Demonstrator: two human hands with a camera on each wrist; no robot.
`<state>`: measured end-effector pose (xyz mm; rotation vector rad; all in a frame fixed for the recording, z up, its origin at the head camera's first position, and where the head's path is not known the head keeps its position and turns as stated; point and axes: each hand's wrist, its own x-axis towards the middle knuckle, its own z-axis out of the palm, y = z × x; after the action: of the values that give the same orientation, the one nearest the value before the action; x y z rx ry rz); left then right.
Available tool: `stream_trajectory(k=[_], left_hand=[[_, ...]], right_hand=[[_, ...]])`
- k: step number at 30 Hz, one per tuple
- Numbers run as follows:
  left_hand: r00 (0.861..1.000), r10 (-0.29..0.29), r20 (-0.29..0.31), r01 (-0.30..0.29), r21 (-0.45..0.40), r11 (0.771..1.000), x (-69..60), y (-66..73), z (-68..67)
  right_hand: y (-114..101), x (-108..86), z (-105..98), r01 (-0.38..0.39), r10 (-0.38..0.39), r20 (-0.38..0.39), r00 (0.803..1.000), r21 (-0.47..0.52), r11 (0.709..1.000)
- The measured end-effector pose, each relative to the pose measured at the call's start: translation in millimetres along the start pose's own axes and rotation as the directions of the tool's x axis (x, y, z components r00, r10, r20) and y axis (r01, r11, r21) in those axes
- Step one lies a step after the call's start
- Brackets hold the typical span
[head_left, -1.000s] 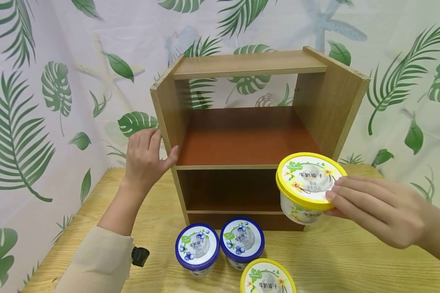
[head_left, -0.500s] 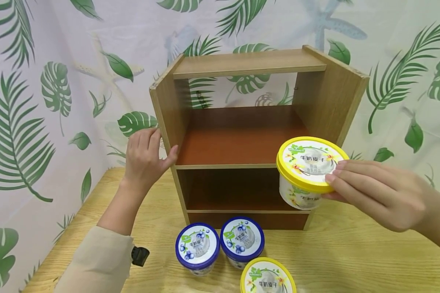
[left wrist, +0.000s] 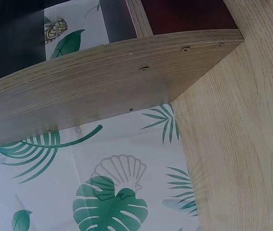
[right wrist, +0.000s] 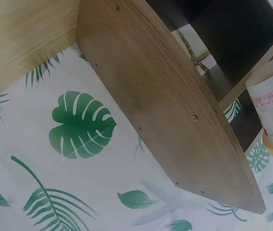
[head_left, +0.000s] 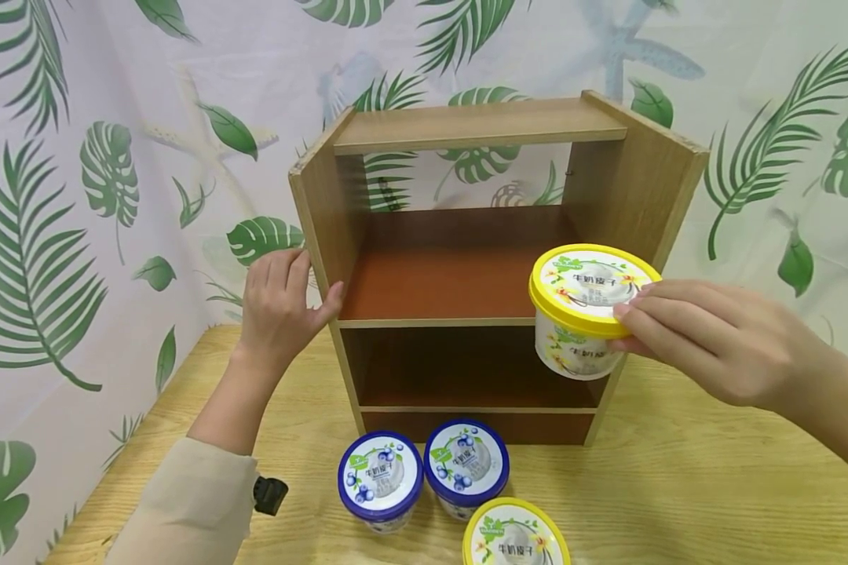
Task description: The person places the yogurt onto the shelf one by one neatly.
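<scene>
My left hand [head_left: 277, 308] grips the left side panel of a small wooden shelf unit [head_left: 667, 157], thumb at the front edge and fingers along the outer side. On the right, my right hand [head_left: 721, 341] holds a tub with a yellow lid [head_left: 581, 302] by its lid's right side, thumb out of sight beneath. This tub hangs in front of the shelf's right half, slightly tilted. The right wrist view catches the same tub [right wrist: 271, 101] at its edge. Neither hand shows in the wrist views.
Two blue-lidded tubs [head_left: 380, 475] stand side by side before the shelf. Another yellow-lidded tub [head_left: 516, 537] stands nearer, cut off by the frame. The unit has a red-brown upper board [head_left: 466, 275] and a lower compartment [head_left: 452, 365]. Leaf-patterned cloth [head_left: 184, 63] hangs behind the wooden table [head_left: 678, 502].
My right hand has raised the yellow-lidded tub from around the lower compartment's height toward the upper board. My left hand has stayed at the side panel.
</scene>
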<state>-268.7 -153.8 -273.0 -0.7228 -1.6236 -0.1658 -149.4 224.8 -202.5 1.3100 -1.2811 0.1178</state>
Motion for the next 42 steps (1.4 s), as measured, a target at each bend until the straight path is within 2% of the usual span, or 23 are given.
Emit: stream_trajectory(k=[7,16,32,36,39,42], left_hand=[[1.0,0.004,0.0,-0.004,-0.004,1.0,-0.5,-0.2,0.4],[1.0,0.006,-0.008,-0.006,0.002,1.0,0.0,-0.9,1.2],[1.0,0.003,-0.006,-0.003,-0.006,1.0,-0.3,-1.6,1.0],[1.0,0.002,-0.006,-0.002,-0.013,1.0,0.0,-1.2,0.6],[1.0,0.001,-0.006,-0.001,-0.016,1.0,-0.1,-1.1,0.6],[1.0,0.0,-0.005,0.0,-0.015,1.0,-0.4,-1.1,0.4]], right_hand=[[6,-0.6,3,-0.005,0.005,-0.013,1.0,0.004,1.0],[11,7.8,3,-0.026,0.026,0.137,0.99,-0.005,1.0],[22,-3.2,9,-0.105,0.106,0.202,0.974,-0.015,0.994],[26,-6.1,12,-0.136,0.139,0.246,0.959,-0.03,0.99],[26,-8.2,14,-0.182,0.19,0.288,0.939,-0.055,0.982],[26,-10.7,17,-0.227,0.241,0.288,0.927,-0.08,0.971]])
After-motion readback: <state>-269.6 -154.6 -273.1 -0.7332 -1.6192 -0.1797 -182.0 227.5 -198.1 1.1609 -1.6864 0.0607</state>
